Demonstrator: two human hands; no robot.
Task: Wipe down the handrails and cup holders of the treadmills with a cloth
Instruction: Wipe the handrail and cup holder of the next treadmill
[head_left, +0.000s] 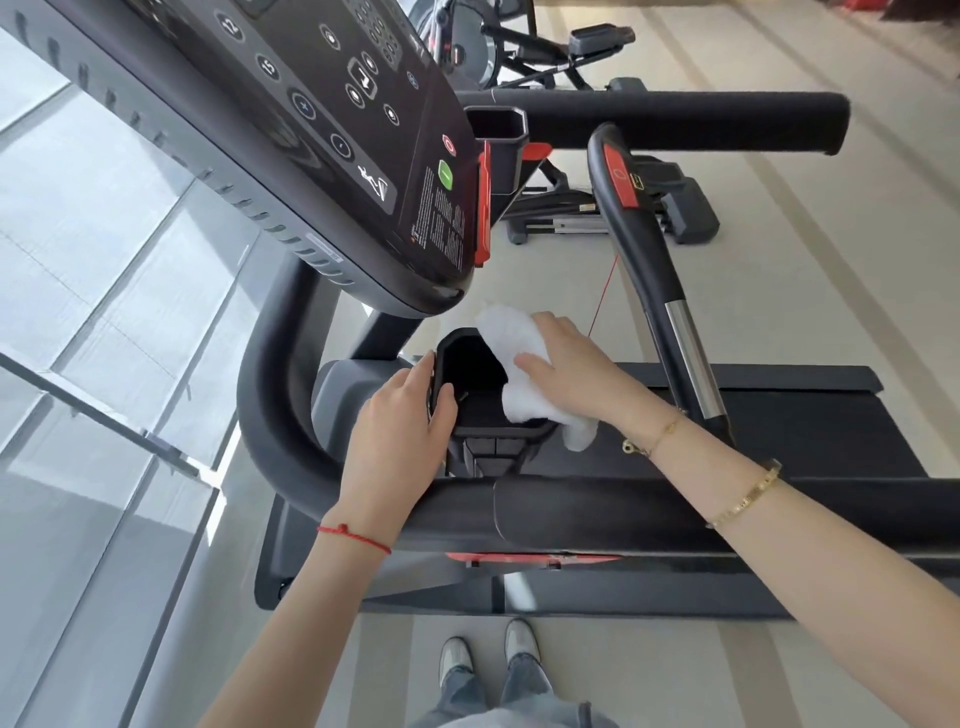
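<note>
Two bare hands work at a black cup holder (470, 374) set just below the treadmill console (332, 140), near the middle of the view. At about three o'clock from the holder, the right hand (566, 364) presses a white cloth (511, 358) over the holder's right rim, its fingers (535, 364) curled round the cloth; part of the cloth hangs inside the opening and another fold droops past the rim at five o'clock. At nine o'clock the left hand (402, 431) rests on the holder's left wall, fingers close together and bent over its edge. A red string bracelet (353, 535) circles the left wrist (gold bracelets (743, 501) ring the right forearm). The near padded handrail (571, 512) runs across under both forearms at six o'clock. A second cup holder (496, 127) sits at twelve o'clock beside the far handrail (675, 119). The curved grip bar (649, 260) with a red button stands at two o'clock. Sneakers (488, 652) show on the pale floor (805, 312) at six o'clock.
</note>
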